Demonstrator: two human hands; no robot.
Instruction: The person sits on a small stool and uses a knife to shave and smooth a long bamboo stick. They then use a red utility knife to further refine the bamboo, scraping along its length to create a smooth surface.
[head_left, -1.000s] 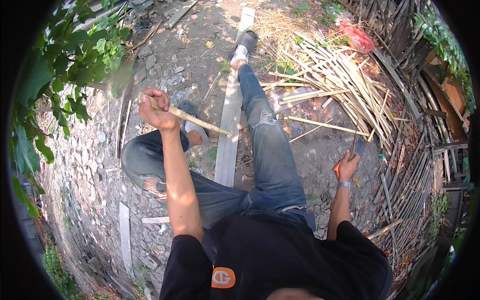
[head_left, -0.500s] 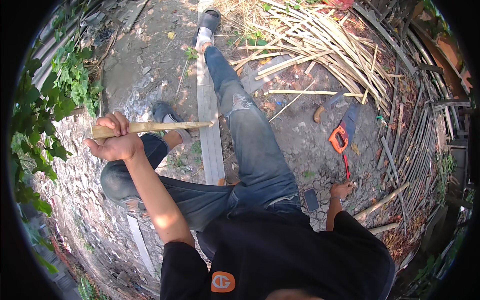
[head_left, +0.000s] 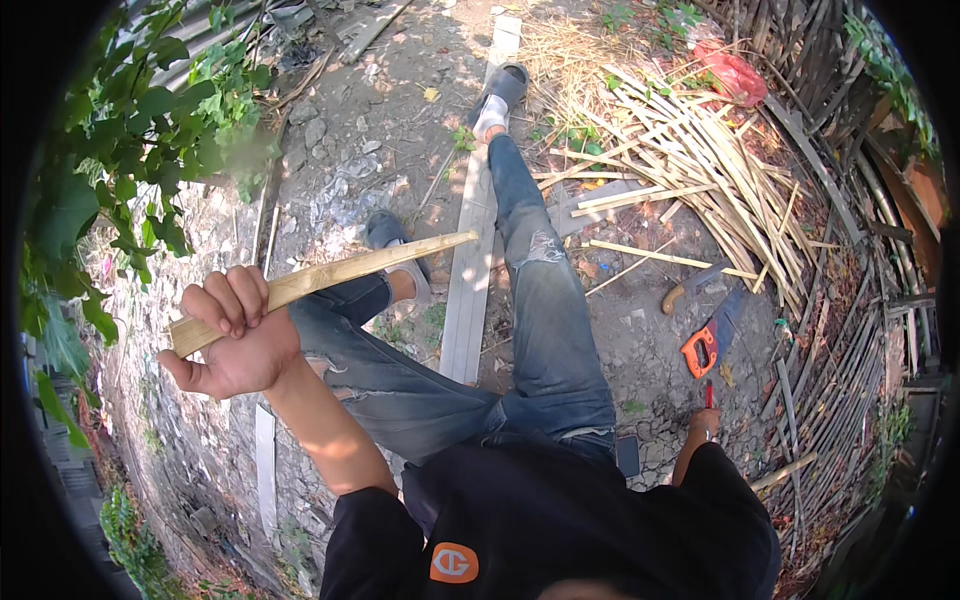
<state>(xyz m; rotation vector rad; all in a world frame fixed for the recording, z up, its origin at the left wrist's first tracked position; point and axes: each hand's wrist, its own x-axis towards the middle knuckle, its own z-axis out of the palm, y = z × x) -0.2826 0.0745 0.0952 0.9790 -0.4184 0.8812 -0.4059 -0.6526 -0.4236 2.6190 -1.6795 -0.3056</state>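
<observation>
My left hand is raised, fingers wrapped tight round the butt of a pale split bamboo stick, which slants up over my bent knee toward the grey plank. It has tilted since half a second ago. My right hand rests down by the ground right of the plank, near the orange-handled saw; its grip I can't make out.

Bamboo stick in left hand, over bent knee. Plank on ground btwn legs. Saw right of legs, nr right hand. Bamboo pile beyond saw.
</observation>
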